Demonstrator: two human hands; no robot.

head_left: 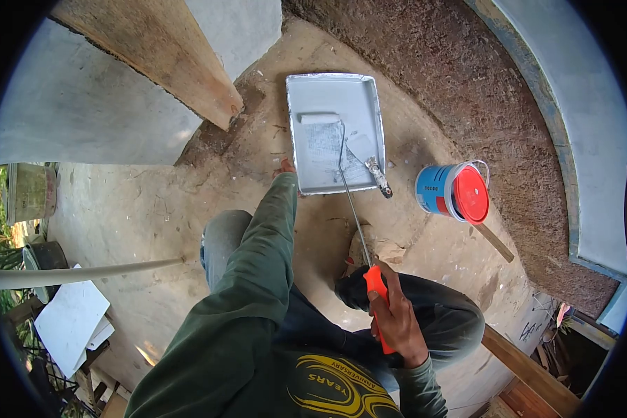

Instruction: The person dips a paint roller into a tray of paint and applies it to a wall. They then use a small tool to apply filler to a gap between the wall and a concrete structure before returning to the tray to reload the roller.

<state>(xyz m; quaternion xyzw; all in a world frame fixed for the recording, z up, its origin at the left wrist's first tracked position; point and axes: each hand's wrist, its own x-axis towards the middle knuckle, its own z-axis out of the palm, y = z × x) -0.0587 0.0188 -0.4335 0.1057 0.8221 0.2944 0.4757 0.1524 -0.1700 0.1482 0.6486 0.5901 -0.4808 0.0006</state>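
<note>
My right hand (398, 322) is closed around the orange handle of a paint roller (353, 209). Its long metal rod reaches forward, and the white roller sleeve lies in a paint tray (292, 139) with pale grey paint. At the tray's near left rim is my left hand (284, 168), mostly hidden behind the green sleeve; its few visible fingers appear to hold the rim. A wide scraper (361, 149) rests in the tray's right part, its paint-spattered handle sticking out over the near right edge.
Right of the tray stands a blue paint bucket (435, 187) with a red lid (471, 194) leaning on it and a wooden stick (494, 242) beside it. A wooden post (167, 52) stands at upper left. A pale pole (90, 274) and white boards (70, 324) are at left.
</note>
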